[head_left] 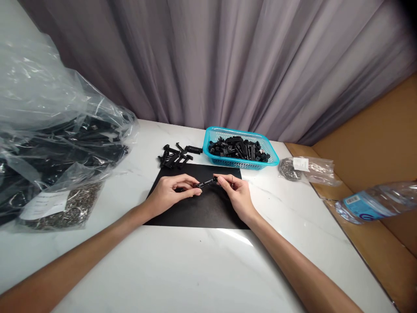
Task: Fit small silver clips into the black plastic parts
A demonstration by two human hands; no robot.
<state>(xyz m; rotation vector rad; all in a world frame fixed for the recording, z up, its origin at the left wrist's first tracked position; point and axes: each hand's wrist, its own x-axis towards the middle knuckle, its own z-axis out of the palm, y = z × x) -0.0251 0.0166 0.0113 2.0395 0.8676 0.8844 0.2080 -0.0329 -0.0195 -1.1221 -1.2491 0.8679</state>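
Note:
A slim black plastic part [207, 183] is held between my two hands, above a black mat [198, 215]. My left hand [174, 190] pinches its left end between thumb and fingers. At the other end, my right hand [236, 193] grips it with thumb and forefinger; whether something small is also in those fingertips I cannot tell. Beyond the mat lies a loose pile of similar black plastic parts [174, 157]. To its right stands a blue plastic basket [241, 164] filled with more black parts.
Large clear bags [65, 126] of black parts cover the left side. In front of them lies a bag of small metal pieces [78, 206]; another small bag [291, 168] sits at right. A plastic bottle [368, 204] lies by the cardboard [368, 126]. A grey curtain [195, 61] hangs behind.

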